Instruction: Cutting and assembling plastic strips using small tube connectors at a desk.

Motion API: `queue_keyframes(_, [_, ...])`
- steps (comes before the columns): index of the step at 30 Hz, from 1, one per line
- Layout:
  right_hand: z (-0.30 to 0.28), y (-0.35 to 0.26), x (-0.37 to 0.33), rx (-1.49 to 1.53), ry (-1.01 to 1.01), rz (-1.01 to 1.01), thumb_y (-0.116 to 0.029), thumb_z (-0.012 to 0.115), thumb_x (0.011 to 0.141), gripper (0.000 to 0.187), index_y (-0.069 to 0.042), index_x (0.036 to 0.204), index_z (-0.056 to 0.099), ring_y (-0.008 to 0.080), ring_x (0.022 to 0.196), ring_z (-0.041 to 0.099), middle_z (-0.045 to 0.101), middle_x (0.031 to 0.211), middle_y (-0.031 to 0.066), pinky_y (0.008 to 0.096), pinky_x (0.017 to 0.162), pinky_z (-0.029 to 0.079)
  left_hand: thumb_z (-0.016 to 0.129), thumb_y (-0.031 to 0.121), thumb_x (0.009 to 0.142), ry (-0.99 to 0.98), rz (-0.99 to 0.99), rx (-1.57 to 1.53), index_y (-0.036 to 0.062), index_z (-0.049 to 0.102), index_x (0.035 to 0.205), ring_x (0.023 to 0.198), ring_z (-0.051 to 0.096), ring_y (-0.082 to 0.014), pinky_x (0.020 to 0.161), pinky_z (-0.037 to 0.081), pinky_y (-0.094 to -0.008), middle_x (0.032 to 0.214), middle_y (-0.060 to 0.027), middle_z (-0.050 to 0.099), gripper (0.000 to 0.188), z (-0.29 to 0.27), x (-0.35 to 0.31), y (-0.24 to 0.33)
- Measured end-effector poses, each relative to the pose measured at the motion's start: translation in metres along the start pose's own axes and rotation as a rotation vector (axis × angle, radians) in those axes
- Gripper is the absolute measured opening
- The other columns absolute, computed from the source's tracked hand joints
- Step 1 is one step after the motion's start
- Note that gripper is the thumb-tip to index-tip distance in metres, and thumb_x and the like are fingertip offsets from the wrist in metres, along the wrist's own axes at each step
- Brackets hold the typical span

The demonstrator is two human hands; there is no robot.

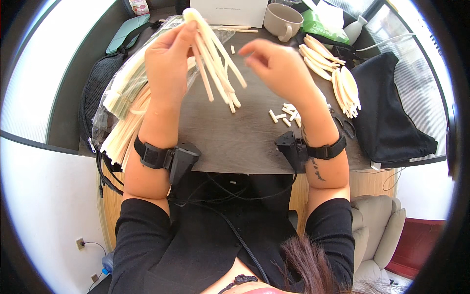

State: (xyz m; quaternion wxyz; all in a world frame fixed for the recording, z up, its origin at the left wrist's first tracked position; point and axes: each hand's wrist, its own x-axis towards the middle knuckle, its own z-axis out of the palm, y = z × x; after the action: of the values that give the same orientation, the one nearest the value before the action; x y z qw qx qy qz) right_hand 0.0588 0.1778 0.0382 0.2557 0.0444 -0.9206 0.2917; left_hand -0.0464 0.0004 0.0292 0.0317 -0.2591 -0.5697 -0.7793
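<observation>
- Left hand (169,61): fingers closed around a bunch of pale sticks (215,61), held above the surface (240,137).
- Right hand (276,66): fingers loosely curled, holding nothing, just beside the sticks.

the dark surface (235,142) lies bare between the two forearms, down to its near edge. small cut stick pieces (285,113) sit by the right wrist. a bagged heap of pale sticks (122,108) blocks the left side; finished fan bundles (338,78) and a mug (282,20) crowd the far right.
</observation>
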Motion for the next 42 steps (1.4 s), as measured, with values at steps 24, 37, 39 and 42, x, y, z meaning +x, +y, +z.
queue_keyframes(24, [0.029,0.014,-0.012,-0.394,-0.358,-0.444,-0.017,0.063,0.082,0.010,-0.008,0.085,0.065,0.0265,0.096,0.056,0.057,0.093,0.0081,0.0366,0.081,0.049,0.067,0.018,0.091,0.056,0.020,-0.257,-0.0054,0.069,0.102,0.074,0.065,-0.0119,0.071,0.054,-0.0258,0.087,-0.0088,0.070,0.027,-0.004,0.004,-0.007])
queue_keyframes(37, [0.011,0.006,-0.006,-0.422,-0.538,-0.288,-0.018,0.067,0.082,0.013,-0.006,0.088,0.065,0.0288,0.095,0.061,0.063,0.092,0.0100,0.0386,0.081,0.050,0.068,0.016,0.090,0.068,0.014,-0.289,-0.0037,0.069,0.102,0.075,0.065,-0.0114,0.070,0.053,-0.0238,0.088,-0.0079,0.069,0.023,-0.005,0.004,-0.006])
queue_keyframes(39, [0.002,0.006,-0.003,-0.242,-0.395,-0.265,-0.018,0.066,0.083,0.014,-0.005,0.086,0.062,0.0288,0.090,0.061,0.064,0.086,0.0099,0.0380,0.079,0.049,0.068,0.016,0.090,0.071,0.017,-0.282,-0.0037,0.069,0.102,0.075,0.065,-0.0115,0.070,0.053,-0.0240,0.088,-0.0080,0.069,0.023,-0.005,0.005,-0.006])
queue_keyframes(42, [-0.020,-0.005,0.001,0.000,-0.384,-0.150,-0.013,0.066,0.084,0.012,-0.003,0.089,0.060,0.0214,0.081,0.061,0.063,0.080,0.0064,0.0329,0.075,0.049,0.068,0.017,0.090,0.116,0.042,-0.215,-0.0039,0.069,0.103,0.075,0.065,-0.0116,0.070,0.053,-0.0244,0.088,-0.0078,0.070,0.024,-0.007,0.005,-0.008])
